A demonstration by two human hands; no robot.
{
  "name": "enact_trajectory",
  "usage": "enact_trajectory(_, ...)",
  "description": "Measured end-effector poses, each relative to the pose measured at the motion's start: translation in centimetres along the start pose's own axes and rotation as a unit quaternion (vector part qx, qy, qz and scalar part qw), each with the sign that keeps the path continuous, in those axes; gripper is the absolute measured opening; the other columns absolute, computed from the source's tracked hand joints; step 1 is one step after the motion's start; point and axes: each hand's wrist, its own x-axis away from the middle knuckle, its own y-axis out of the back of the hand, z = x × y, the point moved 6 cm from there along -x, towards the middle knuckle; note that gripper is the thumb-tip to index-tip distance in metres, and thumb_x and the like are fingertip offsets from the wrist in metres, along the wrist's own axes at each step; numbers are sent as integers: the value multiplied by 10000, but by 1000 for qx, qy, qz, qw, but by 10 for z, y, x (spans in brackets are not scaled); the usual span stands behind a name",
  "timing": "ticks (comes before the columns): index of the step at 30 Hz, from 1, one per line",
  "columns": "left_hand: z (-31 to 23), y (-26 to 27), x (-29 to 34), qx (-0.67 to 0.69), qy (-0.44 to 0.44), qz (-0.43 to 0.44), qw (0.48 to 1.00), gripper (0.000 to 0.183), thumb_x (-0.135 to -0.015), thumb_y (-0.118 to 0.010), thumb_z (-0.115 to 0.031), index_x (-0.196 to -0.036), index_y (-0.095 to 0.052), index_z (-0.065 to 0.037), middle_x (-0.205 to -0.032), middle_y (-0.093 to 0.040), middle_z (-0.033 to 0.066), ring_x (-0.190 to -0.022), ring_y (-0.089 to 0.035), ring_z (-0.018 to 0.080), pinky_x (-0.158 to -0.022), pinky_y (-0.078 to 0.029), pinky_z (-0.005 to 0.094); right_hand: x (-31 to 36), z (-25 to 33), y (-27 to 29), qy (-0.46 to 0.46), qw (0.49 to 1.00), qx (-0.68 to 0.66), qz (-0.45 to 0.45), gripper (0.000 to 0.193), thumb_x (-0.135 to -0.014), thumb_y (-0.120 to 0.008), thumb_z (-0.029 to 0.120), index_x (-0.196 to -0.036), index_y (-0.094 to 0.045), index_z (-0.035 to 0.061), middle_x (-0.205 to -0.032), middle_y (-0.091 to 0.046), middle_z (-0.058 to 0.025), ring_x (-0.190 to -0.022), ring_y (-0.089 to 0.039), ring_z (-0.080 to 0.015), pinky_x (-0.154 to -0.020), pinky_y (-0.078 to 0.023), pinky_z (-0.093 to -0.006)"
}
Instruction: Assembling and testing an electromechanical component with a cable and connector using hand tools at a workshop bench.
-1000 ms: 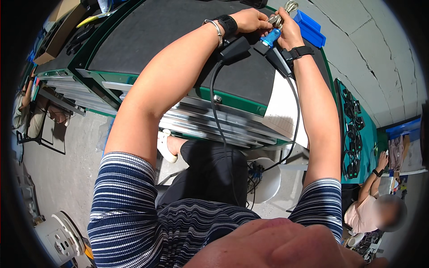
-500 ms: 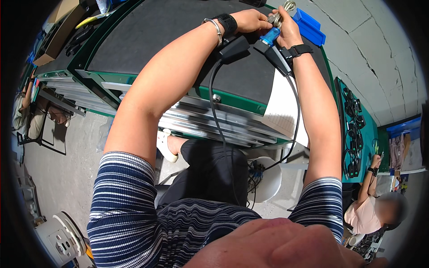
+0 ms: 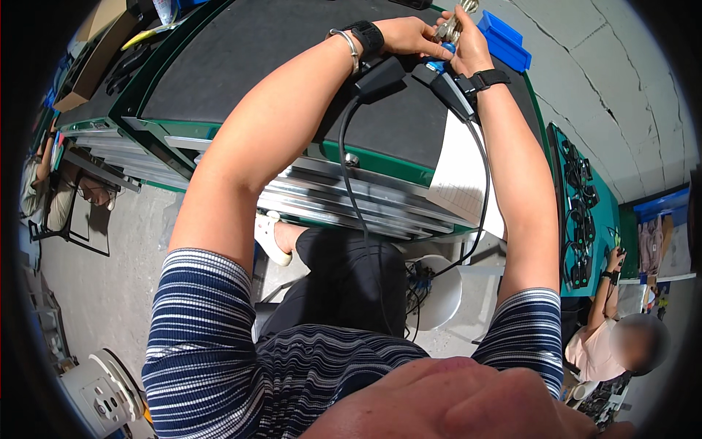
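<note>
A broad dark worktop (image 3: 285, 62), edged by a green frame (image 3: 409, 172), is seen below the hands, with metal drawers (image 3: 351, 208) set into its front. Over its far right part, a blue connector (image 3: 436, 66) is pinched by the fingers of the left hand (image 3: 409, 35), the thumb being laid against it. A bundle of clear coiled cable (image 3: 448, 29) is gripped in the closed fingers of the right hand (image 3: 472, 50), just beside the connector. Near each wrist, a black block is seen, the left one (image 3: 380, 79) and the right one (image 3: 452, 94), each with a black cord led downward.

To the right of the hands, a blue bin (image 3: 504, 42) is placed near the worktop's edge, and a sheet of white paper (image 3: 457, 172) is partly covered by the right forearm. On the floor, a white bucket (image 3: 444, 296) is seen with dark cords inside. Farther right, black devices (image 3: 579, 219) are laid in rows on a teal surface (image 3: 603, 234), beyond which a co-worker in a pale pink top (image 3: 589, 351) is seen. At the far left, a cardboard box (image 3: 91, 62) is set on a second worktop (image 3: 88, 110).
</note>
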Motion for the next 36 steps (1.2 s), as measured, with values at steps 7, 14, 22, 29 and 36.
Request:
enact_trajectory(7, 2, 0, -2, -10, 21, 12, 1000, 551, -826, -632, -576, -918, -683, -36, -727, -590, 38, -683, -514, 137, -687, -417, 265, 10, -4, -13, -65, 994, 77, 49, 251, -921, -584, 343, -925, -531, 97, -673, -591, -26, -582, -588, -152, -532, -480, -261)
enact_trajectory(14, 4, 6, -1, -2, 21, -42, 999, 444, -919, -567, -466, -891, -672, -36, -737, -595, 33, -679, -511, 120, -691, -423, 259, 15, 1, -20, -2, 977, 188, 103, 284, -909, -603, 306, -926, -579, 24, -812, -636, -83, -714, -629, -168, -659, -515, -283)
enact_trajectory(22, 7, 8, 0, 61, 42, -77, 994, 384, -941, -560, -378, -1026, -670, -21, -857, -672, 78, -797, -616, 148, -797, -470, 262, 2, -2, -8, -4, 984, 161, 74, 171, -881, -621, 225, -847, -618, 57, -756, -627, -41, -694, -614, -129, -633, -498, -260)
enact_trajectory(29, 18, 17, 0, 37, 65, -116, 990, 388, -943, -550, -383, -1047, -680, -32, -843, -679, 74, -795, -638, 148, -809, -468, 248, 4, -1, -9, -1, 978, 195, 78, 203, -891, -620, 268, -858, -623, 67, -760, -627, -30, -702, -584, -109, -651, -473, -254)
enact_trajectory(36, 16, 11, 5, 298, 97, -103, 944, 418, -905, -576, -477, -874, -688, -75, -724, -603, 16, -704, -541, 100, -761, -418, 256, 6, 1, -12, -10, 987, 140, 84, 222, -925, -575, 257, -887, -628, 45, -741, -609, -34, -698, -603, -140, -677, -525, -283)
